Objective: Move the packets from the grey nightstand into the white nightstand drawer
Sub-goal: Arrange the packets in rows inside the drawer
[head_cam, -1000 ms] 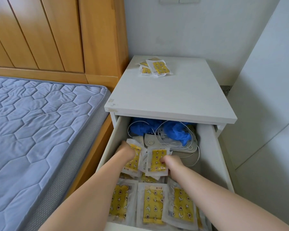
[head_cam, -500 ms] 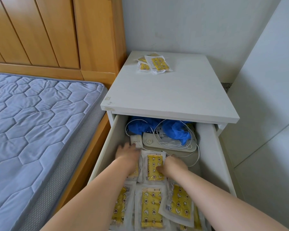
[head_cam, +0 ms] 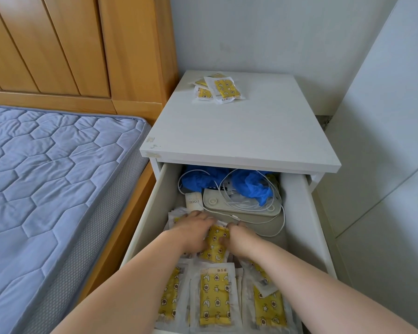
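Both hands reach into the open white nightstand drawer (head_cam: 297, 213); the left hand (head_cam: 193, 231) lies palm down, fingers loosely spread, on the packets at the drawer's middle; the right hand (head_cam: 239, 239) presses its curled fingers on one yellow packet (head_cam: 214, 247) between the two hands; whether either grips it cannot be told; more packets (head_cam: 215, 297) fill the drawer's front; a few (head_cam: 219, 89) lie on the nightstand top (head_cam: 251, 131). Compared with half a second ago, the hands sit closer together over that packet.

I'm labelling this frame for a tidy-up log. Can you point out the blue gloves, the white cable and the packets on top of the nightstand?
blue gloves (head_cam: 251, 186), head view, crumpled right-hand glove.
white cable (head_cam: 283, 213), head view, loop's right side.
packets on top (head_cam: 223, 89), head view, uppermost packet's yellow face.
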A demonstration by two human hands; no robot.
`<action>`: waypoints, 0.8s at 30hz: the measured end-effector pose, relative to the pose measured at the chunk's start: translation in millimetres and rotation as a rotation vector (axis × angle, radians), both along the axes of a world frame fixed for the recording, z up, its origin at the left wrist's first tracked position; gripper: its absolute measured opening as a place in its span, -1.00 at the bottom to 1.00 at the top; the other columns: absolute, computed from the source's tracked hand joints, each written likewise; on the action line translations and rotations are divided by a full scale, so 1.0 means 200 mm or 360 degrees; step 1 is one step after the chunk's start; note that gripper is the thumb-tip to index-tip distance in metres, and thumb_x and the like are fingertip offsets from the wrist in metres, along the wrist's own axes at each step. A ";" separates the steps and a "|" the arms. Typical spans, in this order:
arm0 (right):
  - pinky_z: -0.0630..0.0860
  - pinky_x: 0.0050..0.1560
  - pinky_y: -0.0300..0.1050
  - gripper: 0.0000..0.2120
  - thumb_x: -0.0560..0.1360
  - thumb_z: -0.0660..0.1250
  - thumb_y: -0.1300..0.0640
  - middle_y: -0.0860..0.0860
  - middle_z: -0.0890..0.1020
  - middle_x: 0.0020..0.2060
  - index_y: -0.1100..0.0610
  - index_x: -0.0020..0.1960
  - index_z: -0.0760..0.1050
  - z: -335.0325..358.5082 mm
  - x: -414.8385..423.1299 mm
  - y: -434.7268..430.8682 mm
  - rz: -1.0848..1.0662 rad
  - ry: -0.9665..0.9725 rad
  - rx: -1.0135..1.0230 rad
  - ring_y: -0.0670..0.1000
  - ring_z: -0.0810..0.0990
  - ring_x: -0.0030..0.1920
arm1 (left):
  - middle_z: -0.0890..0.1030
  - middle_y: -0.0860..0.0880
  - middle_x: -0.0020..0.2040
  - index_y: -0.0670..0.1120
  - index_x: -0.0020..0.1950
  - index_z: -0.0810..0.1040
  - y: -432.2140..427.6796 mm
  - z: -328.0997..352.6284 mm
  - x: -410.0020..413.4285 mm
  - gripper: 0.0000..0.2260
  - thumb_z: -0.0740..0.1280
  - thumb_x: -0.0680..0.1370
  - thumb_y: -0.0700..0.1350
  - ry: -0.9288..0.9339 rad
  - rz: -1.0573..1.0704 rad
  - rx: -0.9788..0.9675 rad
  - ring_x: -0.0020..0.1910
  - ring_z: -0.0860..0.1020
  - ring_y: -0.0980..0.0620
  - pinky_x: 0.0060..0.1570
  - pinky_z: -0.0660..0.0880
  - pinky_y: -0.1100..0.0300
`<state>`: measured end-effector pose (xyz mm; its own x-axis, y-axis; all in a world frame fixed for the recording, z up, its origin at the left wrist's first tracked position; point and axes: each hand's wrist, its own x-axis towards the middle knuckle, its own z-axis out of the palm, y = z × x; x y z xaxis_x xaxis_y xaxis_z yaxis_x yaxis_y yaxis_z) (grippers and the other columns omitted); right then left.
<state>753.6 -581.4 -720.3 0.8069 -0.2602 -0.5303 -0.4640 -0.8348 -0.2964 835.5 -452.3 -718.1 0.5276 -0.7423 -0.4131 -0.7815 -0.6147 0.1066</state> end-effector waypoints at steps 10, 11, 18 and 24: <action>0.50 0.08 -0.06 -0.38 0.44 0.38 0.25 0.12 0.45 0.28 0.19 0.43 0.22 0.05 -0.03 -0.09 0.0175 0.0311 -0.0330 0.13 0.52 0.20 | -0.01 0.01 0.58 0.14 0.56 0.00 0.00 -0.05 -0.02 -0.28 0.32 0.51 0.16 0.0052 -0.0004 0.0094 0.55 -0.09 -0.05 0.49 -0.07 -0.09; 0.50 0.08 -0.06 -0.40 0.44 0.38 0.25 0.12 0.45 0.27 0.20 0.42 0.25 0.05 -0.04 -0.10 0.0182 0.0323 -0.0347 0.13 0.52 0.20 | -0.03 0.01 0.58 0.15 0.56 -0.01 0.01 -0.05 -0.02 -0.28 0.31 0.51 0.18 0.0059 0.0002 0.0099 0.55 -0.11 -0.06 0.49 -0.09 -0.10; 0.44 0.21 0.03 -0.47 0.44 0.42 0.16 0.11 0.48 0.25 0.19 0.36 0.35 0.08 -0.05 -0.11 0.0287 0.0588 -0.0478 0.15 0.49 0.23 | -0.08 0.01 0.59 0.15 0.56 -0.05 0.01 -0.05 -0.02 -0.27 0.26 0.52 0.25 0.0088 -0.0003 0.0137 0.55 -0.16 -0.06 0.49 -0.11 -0.14; 0.47 0.20 0.04 -0.52 0.47 0.40 -0.03 0.13 0.50 0.24 0.19 0.29 0.45 0.08 -0.06 -0.10 0.0536 0.0882 -0.0627 0.16 0.52 0.21 | -0.07 0.00 0.59 0.14 0.56 -0.03 0.01 -0.05 -0.02 -0.26 0.29 0.51 0.24 0.0068 -0.0011 0.0098 0.55 -0.14 -0.05 0.49 -0.10 -0.12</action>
